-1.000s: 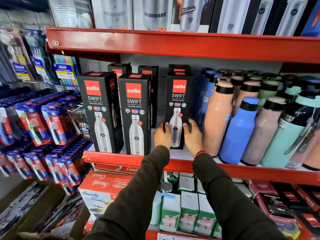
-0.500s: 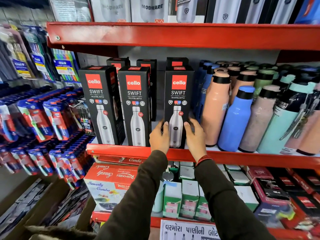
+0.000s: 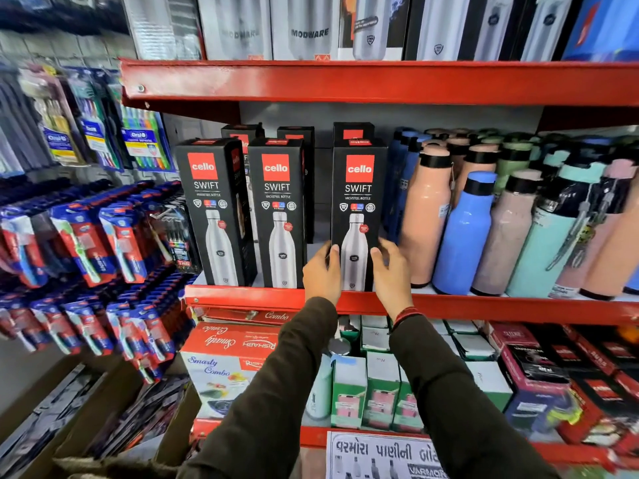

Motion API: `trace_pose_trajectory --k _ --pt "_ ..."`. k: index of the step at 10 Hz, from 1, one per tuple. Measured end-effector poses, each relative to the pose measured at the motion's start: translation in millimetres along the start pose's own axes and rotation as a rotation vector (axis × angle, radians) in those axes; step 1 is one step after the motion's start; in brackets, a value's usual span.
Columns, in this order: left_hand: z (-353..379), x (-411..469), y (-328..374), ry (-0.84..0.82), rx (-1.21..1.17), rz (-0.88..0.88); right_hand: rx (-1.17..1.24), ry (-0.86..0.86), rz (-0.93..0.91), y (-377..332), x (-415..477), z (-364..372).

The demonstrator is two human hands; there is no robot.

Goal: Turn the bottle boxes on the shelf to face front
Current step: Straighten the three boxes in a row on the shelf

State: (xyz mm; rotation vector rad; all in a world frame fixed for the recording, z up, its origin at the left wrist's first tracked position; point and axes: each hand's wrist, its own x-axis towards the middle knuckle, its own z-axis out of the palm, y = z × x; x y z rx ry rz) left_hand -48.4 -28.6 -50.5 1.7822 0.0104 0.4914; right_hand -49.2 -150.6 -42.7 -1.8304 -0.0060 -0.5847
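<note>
Three black Cello Swift bottle boxes stand along the front of the red shelf (image 3: 242,299). The right box (image 3: 358,188) faces front, and both hands hold its lower part. My left hand (image 3: 321,271) grips its left edge with the thumb on the front face. My right hand (image 3: 390,271) grips its right edge. The middle box (image 3: 278,202) faces front. The left box (image 3: 207,202) is turned slightly and shows part of its right side. More black boxes (image 3: 352,131) stand in a row behind, mostly hidden.
Peach, blue and mint bottles (image 3: 463,233) crowd the shelf right of the held box, the nearest peach one (image 3: 425,216) close to it. The upper red shelf (image 3: 345,81) overhangs. Toothbrush packs (image 3: 86,243) hang on the left. Small boxes (image 3: 380,392) fill the shelf below.
The right box has come forward to the shelf's front edge, roughly in line with the other two, with both hands staying on its lower sides.
</note>
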Motion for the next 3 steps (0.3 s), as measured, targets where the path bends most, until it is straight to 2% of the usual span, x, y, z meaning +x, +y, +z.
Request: trace_pose_trajectory --k 2,3 --pt "-3.1 -2.6 6.1 -0.047 -0.003 0.0 0.04 -0.083 0.059 -13.8 -0.4 -13.3" --pt "-7.4 -11.6 20.0 0.032 -0.099 0.107 0.237 0.033 -0.033 -49.9 -3.1 -38.0"
